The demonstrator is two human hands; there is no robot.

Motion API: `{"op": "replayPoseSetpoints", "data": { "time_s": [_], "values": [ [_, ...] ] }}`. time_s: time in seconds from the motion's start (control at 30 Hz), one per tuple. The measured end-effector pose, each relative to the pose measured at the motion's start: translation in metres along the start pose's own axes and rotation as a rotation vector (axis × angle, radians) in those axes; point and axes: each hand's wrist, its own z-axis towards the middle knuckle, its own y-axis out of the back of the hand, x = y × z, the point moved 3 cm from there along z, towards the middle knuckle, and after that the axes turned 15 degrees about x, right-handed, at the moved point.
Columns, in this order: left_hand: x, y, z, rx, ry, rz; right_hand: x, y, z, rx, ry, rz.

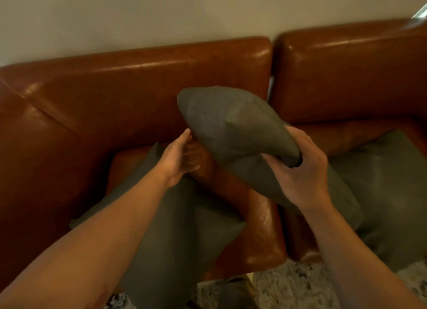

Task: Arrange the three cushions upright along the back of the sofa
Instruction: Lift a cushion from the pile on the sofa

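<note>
So we've got a sofa in brown leather, or something that looks like it: smooth and glossy, with bright streaks of light along the top of the backrest and the front seat edge. The raised cushion is grey-green woven cloth, totally matt, with a fine grainy weave. The left cushion and right cushion on the seat look like the same dull fabric. The carpet looks rough and speckled, and the wall is flat matt.

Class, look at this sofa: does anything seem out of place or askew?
Yes. Two grey cushions, left cushion and right cushion, lie flat on the seat, not upright. The held cushion is tilted between left hand and right hand.
</note>
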Motion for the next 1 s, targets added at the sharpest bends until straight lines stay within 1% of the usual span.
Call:
{"op": "replayPoseSetpoints", "data": {
  "time_s": [0.1,0.23,0.3,0.4,0.5,0.57,0.63,0.73,0.8,0.9,1.0],
  "values": [
    [-0.017,-0.009,0.010,-0.024,-0.063,-0.006,0.013,0.024,0.013,0.011,0.043,0.110],
    [-0.038,-0.002,0.017,-0.054,-0.267,-0.199,0.016,0.042,0.029,0.017,0.013,0.284],
    [-0.047,0.002,0.020,-0.052,-0.349,-0.285,0.010,0.048,0.041,0.053,-0.012,0.365],
    [-0.051,0.000,0.027,-0.089,-0.410,-0.276,-0.015,0.053,0.063,0.134,-0.108,0.469],
    [-0.045,-0.006,0.035,-0.196,-0.422,-0.254,-0.057,0.055,0.082,0.176,-0.248,0.480],
    [-0.033,-0.009,0.042,-0.302,-0.417,-0.196,-0.093,0.053,0.090,0.139,-0.353,0.477],
    [-0.019,-0.015,0.047,-0.365,-0.380,-0.076,-0.127,0.047,0.095,0.097,-0.483,0.464],
    [-0.001,-0.023,0.061,-0.320,-0.234,0.116,-0.165,0.037,0.089,0.117,-0.678,0.477],
    [0.002,-0.021,0.069,-0.270,-0.158,0.195,-0.180,0.038,0.084,0.105,-0.748,0.492],
    [-0.005,-0.019,0.078,-0.184,-0.115,0.183,-0.183,0.037,0.091,0.132,-0.781,0.539],
    [-0.015,-0.033,0.083,-0.101,-0.140,0.119,-0.176,0.033,0.106,0.148,-0.776,0.645]
  ]
}}
